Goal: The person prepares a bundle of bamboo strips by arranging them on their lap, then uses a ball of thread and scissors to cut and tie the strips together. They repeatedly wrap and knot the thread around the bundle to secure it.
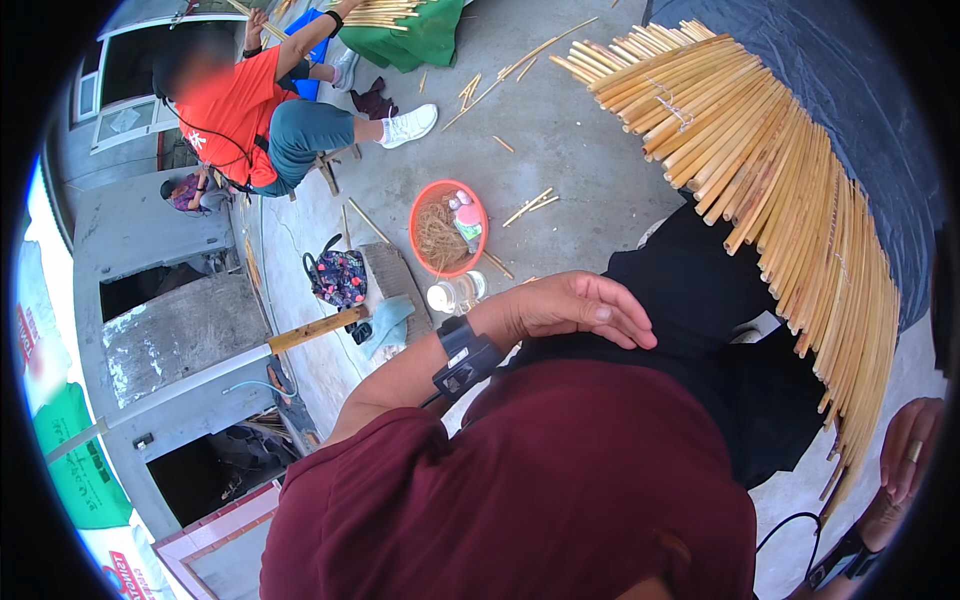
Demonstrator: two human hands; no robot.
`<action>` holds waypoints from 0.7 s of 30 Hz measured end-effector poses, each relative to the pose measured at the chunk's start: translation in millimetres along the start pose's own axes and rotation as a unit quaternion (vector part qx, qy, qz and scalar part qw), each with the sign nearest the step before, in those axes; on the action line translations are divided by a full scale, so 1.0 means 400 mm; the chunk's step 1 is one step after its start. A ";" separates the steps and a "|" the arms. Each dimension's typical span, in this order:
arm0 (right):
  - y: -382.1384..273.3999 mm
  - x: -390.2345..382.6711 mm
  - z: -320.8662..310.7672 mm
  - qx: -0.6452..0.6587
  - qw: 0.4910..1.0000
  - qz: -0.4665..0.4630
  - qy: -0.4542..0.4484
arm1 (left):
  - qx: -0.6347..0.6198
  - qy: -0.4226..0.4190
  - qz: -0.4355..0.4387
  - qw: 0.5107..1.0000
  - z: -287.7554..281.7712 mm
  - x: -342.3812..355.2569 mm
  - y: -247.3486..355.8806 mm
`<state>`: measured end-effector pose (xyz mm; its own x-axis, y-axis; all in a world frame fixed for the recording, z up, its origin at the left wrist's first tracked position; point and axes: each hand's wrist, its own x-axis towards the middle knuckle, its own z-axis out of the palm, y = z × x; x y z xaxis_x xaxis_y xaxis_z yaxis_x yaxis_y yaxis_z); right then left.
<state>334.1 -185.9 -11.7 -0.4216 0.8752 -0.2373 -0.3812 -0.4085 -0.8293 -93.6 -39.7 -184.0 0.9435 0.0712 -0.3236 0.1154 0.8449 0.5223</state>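
Note:
My left hand (pixel 592 306) hangs over my dark-clad lap with nothing in it, its fingers loosely bent and not wrapped round anything. A black device is strapped to that wrist. At the right rim, my right hand (pixel 906 452), with a ring on one finger, is dim and partly cut off. Its fingers look stretched out, and I see nothing held in them. Between the two hands, beyond my lap, curves a long mat of pale yellow reed sticks (pixel 745 165), laid side by side and bound with thin string (pixel 672 105). Neither hand visibly touches the mat.
A red basin (pixel 484 206) holds brown fibre and small packages. Beside it stand a clear jar (pixel 458 293), a floral bag (pixel 338 275) and a light blue cloth (pixel 390 325). Loose sticks (pixel 528 206) litter the concrete. A co-worker in orange (pixel 235 115) sits upper left; dark blue sheeting (pixel 850 90) lies beyond the mat.

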 end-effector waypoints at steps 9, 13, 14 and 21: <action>0.428 -0.035 0.237 -0.097 0.982 0.021 0.158 | 0.356 0.369 -0.438 0.739 -0.426 -0.579 -0.386; 0.582 -0.014 0.251 0.025 0.968 0.017 0.247 | 0.135 0.574 -0.220 0.777 -0.573 -0.637 -0.520; 0.611 -0.011 0.247 0.070 0.962 0.001 0.265 | 0.138 0.604 -0.179 0.765 -0.618 -0.621 -0.523; 0.702 0.003 0.245 0.161 0.925 -0.134 0.318 | 0.551 0.612 -0.167 0.543 -0.842 -0.429 -0.421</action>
<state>145.8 -325.0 -195.5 0.2535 0.8897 -0.3796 -0.6708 -0.1211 -0.7317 -379.5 -15.5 -482.2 -0.0214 0.8795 -0.4755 0.9677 0.1376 0.2110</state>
